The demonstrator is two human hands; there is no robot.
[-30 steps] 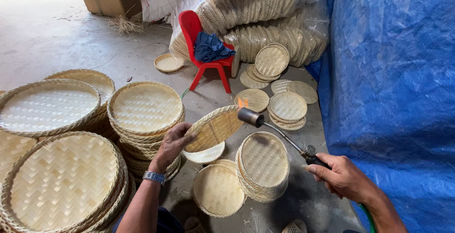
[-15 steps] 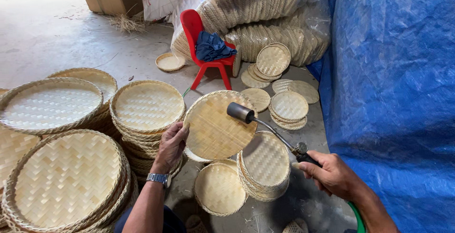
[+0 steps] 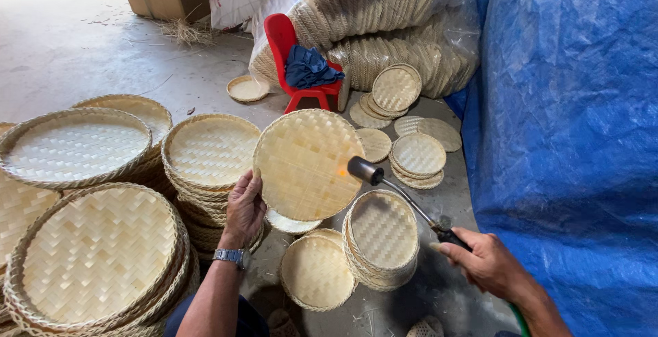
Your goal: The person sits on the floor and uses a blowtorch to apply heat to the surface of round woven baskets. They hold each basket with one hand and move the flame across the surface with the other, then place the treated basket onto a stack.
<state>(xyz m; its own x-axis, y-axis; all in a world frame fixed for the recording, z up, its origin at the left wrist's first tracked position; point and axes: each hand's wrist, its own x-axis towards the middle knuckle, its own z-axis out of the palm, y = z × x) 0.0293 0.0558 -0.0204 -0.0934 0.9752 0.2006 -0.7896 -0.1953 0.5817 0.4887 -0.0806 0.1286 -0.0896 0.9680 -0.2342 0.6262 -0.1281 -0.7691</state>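
Note:
My left hand (image 3: 245, 207), with a watch on the wrist, grips the lower left rim of a round woven bamboo tray (image 3: 305, 164) and holds it upright, its flat face toward me. My right hand (image 3: 483, 263) is closed on the handle of a gas torch (image 3: 401, 193). The torch's dark nozzle points at the tray's right side, where a small orange flame touches the weave. A green hose runs back from that hand.
Stacks of woven trays stand around me: large ones (image 3: 96, 255) at left, a medium stack (image 3: 209, 152) behind my left hand, small stacks (image 3: 382, 238) on the concrete floor below the torch. A red plastic chair (image 3: 295, 63) with blue cloth stands ahead. A blue tarp (image 3: 576, 138) hangs at right.
My left hand has tipped the tray from nearly edge-on to upright, facing me. The torch has moved in so its nozzle and flame now reach the tray's face.

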